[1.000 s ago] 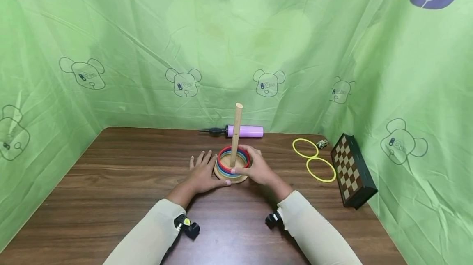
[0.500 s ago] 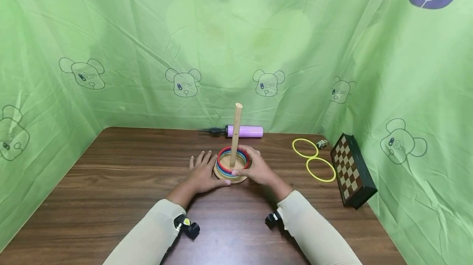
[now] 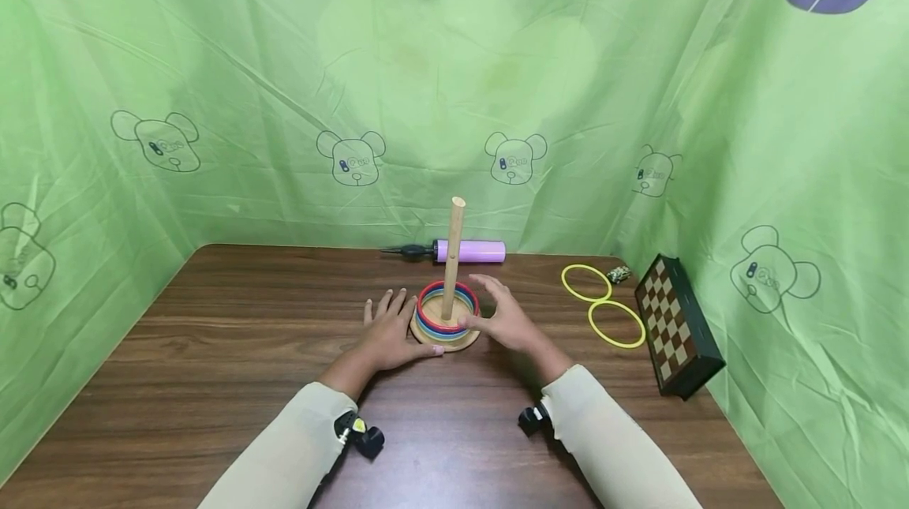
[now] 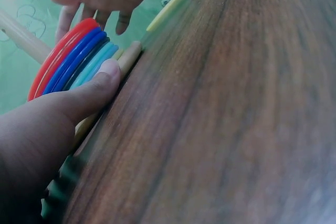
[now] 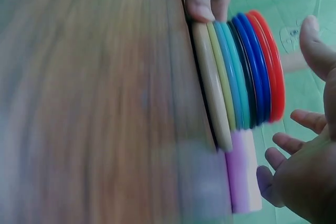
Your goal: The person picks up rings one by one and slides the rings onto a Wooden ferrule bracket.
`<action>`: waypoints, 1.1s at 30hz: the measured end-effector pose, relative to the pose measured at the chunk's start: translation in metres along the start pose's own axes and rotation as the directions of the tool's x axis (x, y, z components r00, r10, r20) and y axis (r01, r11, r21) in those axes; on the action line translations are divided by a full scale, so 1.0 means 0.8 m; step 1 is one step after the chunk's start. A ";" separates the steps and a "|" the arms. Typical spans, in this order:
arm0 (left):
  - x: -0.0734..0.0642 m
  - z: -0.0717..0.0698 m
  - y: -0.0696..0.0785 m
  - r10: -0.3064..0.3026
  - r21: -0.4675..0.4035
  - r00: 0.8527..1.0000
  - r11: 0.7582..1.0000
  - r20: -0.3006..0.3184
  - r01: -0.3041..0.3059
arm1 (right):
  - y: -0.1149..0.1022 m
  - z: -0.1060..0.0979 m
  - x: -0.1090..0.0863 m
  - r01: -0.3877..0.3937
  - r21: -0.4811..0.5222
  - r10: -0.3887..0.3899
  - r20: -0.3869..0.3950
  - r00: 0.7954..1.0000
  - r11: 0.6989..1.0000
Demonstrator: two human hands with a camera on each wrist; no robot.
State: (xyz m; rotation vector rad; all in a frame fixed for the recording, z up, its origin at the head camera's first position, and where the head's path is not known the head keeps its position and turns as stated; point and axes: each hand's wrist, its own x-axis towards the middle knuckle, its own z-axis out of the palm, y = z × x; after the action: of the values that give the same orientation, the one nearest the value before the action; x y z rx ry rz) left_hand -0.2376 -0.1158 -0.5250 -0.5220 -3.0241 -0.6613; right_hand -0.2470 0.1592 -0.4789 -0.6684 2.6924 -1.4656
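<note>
A round wooden base with an upright peg [image 3: 452, 256] stands on the table. Stacked around the peg are several rings, with red rings [image 3: 426, 300] on top, then blue rings [image 5: 253, 72], and teal and yellow ones below. My left hand [image 3: 387, 339] holds the left and near side of the wooden base [image 5: 211, 87], thumb on its near edge. To the right of the stack, my right hand [image 3: 507, 321] is spread with nothing in it, thumb and fingers parted. In the right wrist view its fingers [image 5: 310, 121] stand apart from the rings.
Two yellow rings [image 3: 617, 325] lie flat to the right on the wooden table [image 3: 248, 319]. Beyond them are a small patterned object [image 3: 620, 275] and a chessboard box [image 3: 671, 327] on its side. A purple hand pump [image 3: 483, 252] lies behind the peg. Green curtains surround the table.
My right hand has let go of the stacked rings and drawn back slightly to the right, its fingers parting. My left hand stays at the base.
</note>
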 end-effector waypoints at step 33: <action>0.002 0.005 -0.003 0.000 0.002 1.000 1.000 -0.010 0.000 | 0.103 -0.125 -0.019 -0.393 -0.196 0.298 -0.387 0.873 0.898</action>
State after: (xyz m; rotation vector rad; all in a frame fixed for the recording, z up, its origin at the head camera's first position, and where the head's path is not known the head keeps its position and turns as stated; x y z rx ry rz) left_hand -0.2395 -0.1154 -0.5296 -0.5174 -3.0156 -0.6588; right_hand -0.2836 0.2833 -0.4915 0.1095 3.0918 -1.2322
